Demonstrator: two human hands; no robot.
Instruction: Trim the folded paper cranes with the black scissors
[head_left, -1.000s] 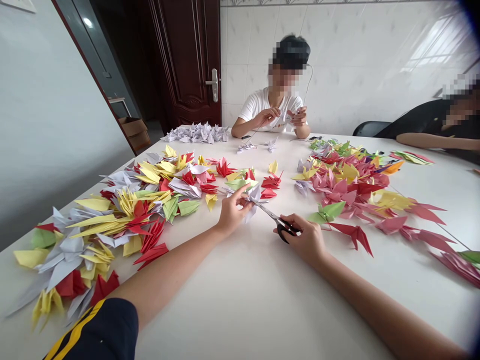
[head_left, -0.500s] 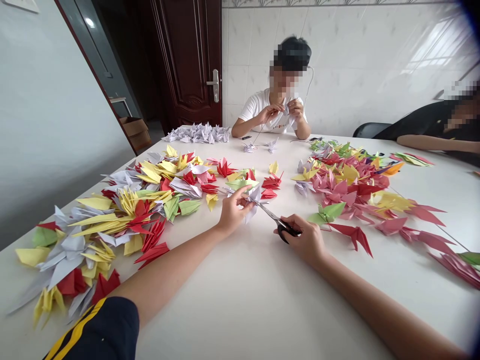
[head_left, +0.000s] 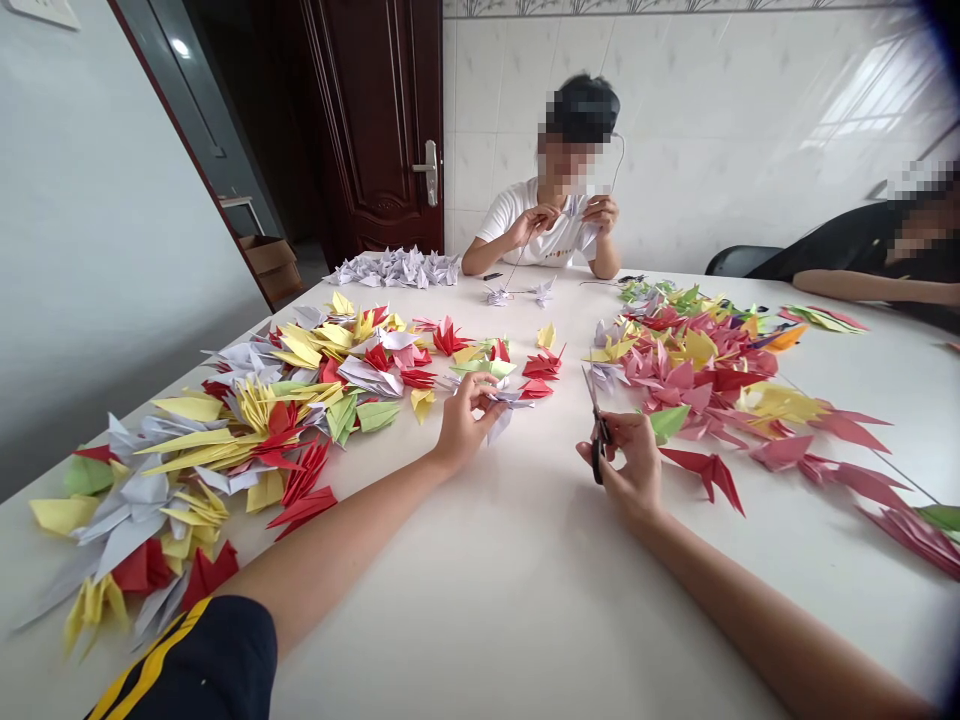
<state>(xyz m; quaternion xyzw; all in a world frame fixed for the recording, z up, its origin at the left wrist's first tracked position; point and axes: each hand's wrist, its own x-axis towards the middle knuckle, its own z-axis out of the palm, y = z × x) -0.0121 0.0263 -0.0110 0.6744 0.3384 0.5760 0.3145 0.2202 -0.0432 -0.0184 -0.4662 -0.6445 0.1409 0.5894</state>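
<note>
My left hand (head_left: 466, 425) pinches a pale lilac paper crane (head_left: 504, 412) over the middle of the table. In my right hand (head_left: 630, 455) are scissors with black handles (head_left: 598, 445); their blades point up and away from me, well apart from the crane. Left of my left hand spreads a heap of yellow, white, red and green folded paper cranes (head_left: 247, 420). Close to my right hand lie a green folded paper (head_left: 667, 422) and a red paper crane (head_left: 705, 470). Just beyond the held crane sit small red cranes (head_left: 541, 370).
A mostly pink and red pile of cranes (head_left: 690, 350) covers the right side, with a thread (head_left: 904, 478) running through it. Across the white table (head_left: 480, 600), a person in a white shirt (head_left: 555, 225) handles pale paper. White cranes (head_left: 397, 267) lie at the far left.
My right hand has drawn the scissors away from the crane, to the right, and turned the blades upward. My left hand stays in nearly the same place, still holding the crane.
</note>
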